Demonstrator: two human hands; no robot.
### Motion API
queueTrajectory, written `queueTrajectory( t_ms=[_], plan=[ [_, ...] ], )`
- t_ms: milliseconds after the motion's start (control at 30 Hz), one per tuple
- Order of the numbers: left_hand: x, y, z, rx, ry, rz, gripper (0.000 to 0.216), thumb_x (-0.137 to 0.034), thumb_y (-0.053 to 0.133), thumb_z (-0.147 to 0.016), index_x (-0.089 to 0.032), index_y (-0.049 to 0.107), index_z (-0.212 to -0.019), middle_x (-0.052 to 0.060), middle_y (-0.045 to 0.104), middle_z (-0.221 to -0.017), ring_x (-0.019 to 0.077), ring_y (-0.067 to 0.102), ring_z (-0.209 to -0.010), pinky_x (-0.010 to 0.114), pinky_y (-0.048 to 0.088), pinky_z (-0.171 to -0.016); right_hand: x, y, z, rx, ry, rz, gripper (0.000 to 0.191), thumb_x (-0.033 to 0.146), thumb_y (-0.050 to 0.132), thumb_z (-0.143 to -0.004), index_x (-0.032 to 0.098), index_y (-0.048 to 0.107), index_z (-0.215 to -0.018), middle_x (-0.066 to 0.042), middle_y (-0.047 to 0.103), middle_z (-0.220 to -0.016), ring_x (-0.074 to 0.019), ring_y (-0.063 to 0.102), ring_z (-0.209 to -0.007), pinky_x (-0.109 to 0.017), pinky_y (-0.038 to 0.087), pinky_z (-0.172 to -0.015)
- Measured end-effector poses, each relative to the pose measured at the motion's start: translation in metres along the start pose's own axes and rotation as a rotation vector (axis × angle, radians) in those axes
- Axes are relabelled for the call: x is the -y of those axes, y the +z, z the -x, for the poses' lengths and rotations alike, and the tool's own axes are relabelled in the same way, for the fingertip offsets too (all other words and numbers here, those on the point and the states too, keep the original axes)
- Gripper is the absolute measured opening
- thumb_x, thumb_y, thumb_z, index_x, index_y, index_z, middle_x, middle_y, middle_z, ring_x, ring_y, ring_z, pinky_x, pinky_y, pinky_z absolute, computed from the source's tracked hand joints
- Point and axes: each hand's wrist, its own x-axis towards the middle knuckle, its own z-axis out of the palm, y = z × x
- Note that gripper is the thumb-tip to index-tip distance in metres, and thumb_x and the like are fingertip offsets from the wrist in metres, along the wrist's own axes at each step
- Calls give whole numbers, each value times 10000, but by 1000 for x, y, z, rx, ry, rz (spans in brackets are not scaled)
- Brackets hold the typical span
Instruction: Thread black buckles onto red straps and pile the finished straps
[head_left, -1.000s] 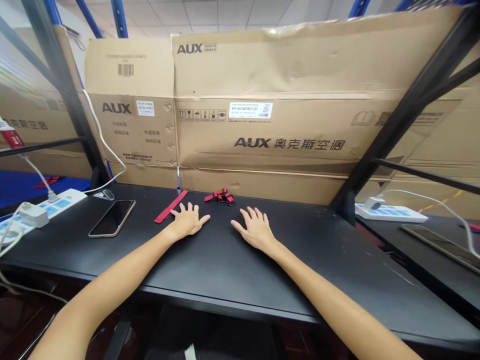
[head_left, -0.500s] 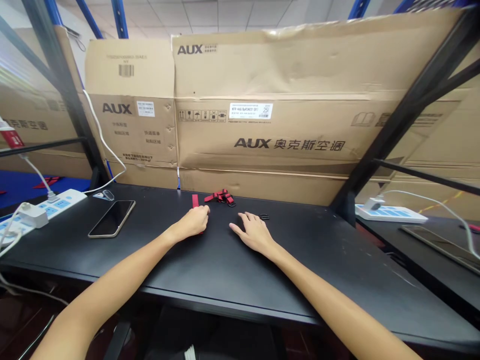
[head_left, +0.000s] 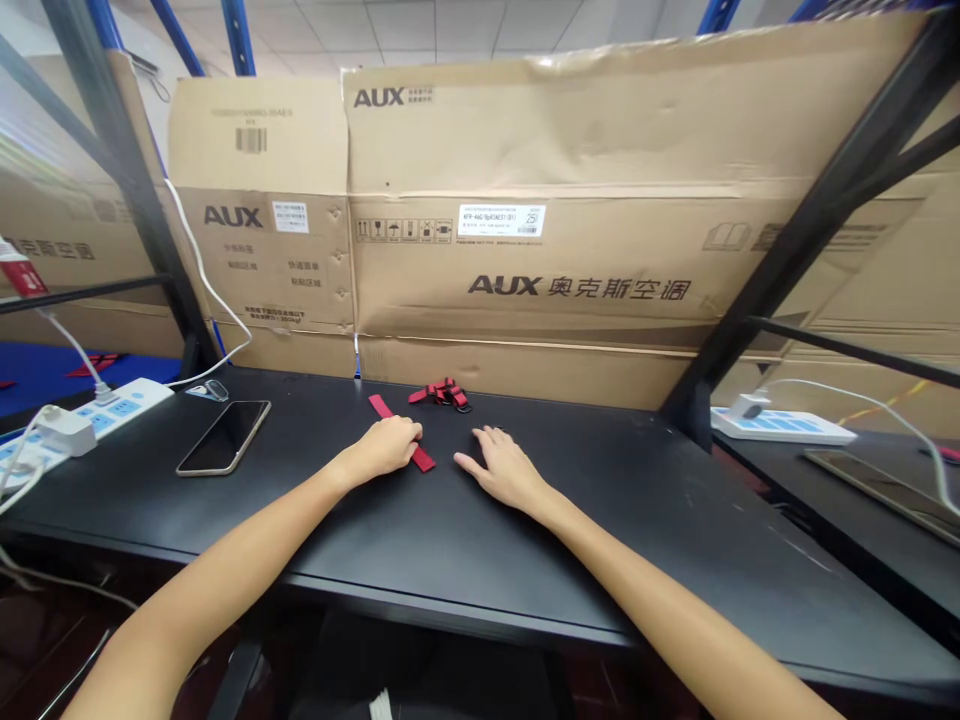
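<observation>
Left hand [head_left: 386,443] grips strap [head_left: 424,459] at black desk [head_left: 465,560]

Fingers curl around the red strap mid-desk, its ends poking out on either side. The right hand [head_left: 506,470] rests nearby, fingers relaxed and extended. Off to the left lies a phone [head_left: 225,438], well apart from both hands; beyond it, at the desk's left end, a power strip [head_left: 124,405]. Just past the strap, a red-and-black bundle [head_left: 442,392] sits before the cardboard [head_left: 525,320] that walls off the back edge.

Bare arms [head_left: 247,545] outstretched, left grip [head_left: 387,446] tightly curled, right grip [head_left: 511,474] palm-down, loosely spread.
</observation>
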Motion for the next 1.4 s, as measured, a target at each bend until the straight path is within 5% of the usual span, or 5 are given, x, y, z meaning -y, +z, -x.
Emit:
queueTrajectory(
  t_ms=[167, 467, 800, 1133, 1400],
  plan=[
    [-7, 0, 2, -38, 44, -3, 270, -322, 446, -874, -199, 629, -1030, 109, 610, -1008, 251, 561, -990, 369, 426, -892, 5, -1, 1, 18, -190, -61, 639, 585, 299, -886, 156, 428, -1342, -124, 395, -1418, -267, 310, -1333, -405, 270, -1080],
    [-14, -6, 6, -18, 193, 128, 402, -522, 499, -833, -224, 616, -1077, 75, 579, -1058, 237, 543, -1001, 349, 404, -906, -15, -5, -10, -58, -173, 17, 477, 163, 302, -859, 115, 496, -1292, -103, 471, -1362, -230, 399, -1268, -370, 297, -1066],
    [-11, 5, -2, 14, 176, 321, 211, -364, 593, -784, -181, 594, -887, 50, 596, -953, 188, 553, -893, 289, 431, -803, -17, -7, -11, -73, -115, 137, 322, 350, 411, -902, 159, 598, -1082, -150, 540, -1095, -276, 493, -981, -373, 412, -807],
    [-12, 2, 1, 80, 114, 431, 180, -323, 583, -778, -183, 534, -880, -9, 598, -754, 121, 514, -624, 231, 377, -610, -25, -6, -13, -135, -45, -148, 228, 404, 576, -814, 177, 552, -821, -55, 606, -763, -185, 557, -692, -269, 392, -610],
    [-11, 4, -1, 28, 197, 424, 150, -295, 518, -821, -165, 591, -815, 10, 623, -744, 127, 539, -645, 228, 380, -641, 0, -19, -3, -99, -427, -306, 283, 449, 525, -855, 183, 589, -785, -40, 618, -762, -147, 543, -650, -260, 414, -623]
  ],
)
